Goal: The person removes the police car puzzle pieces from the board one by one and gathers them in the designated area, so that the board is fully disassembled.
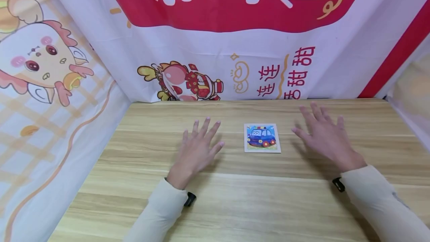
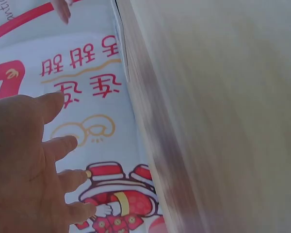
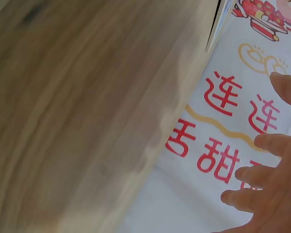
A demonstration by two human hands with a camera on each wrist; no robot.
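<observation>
A small square picture card (image 1: 262, 138) with a white border and a blue cartoon police car lies flat on the wooden table. To its left is my left hand (image 1: 198, 148), palm down with fingers spread, apart from the card. On the other side my right hand (image 1: 324, 135) is spread in the same way, a little above the table and also apart from the card. Both hands hold nothing. In the left wrist view the left hand (image 2: 34, 165) shows its fingers extended; the right wrist view shows the right hand (image 3: 271, 184) likewise.
The wooden table (image 1: 235, 201) runs back to a white and red printed cloth (image 1: 215, 44) hanging along its far edge. Another printed cloth (image 1: 50, 122) hangs at the left side. Dark bands (image 1: 190, 199) show at both wrists.
</observation>
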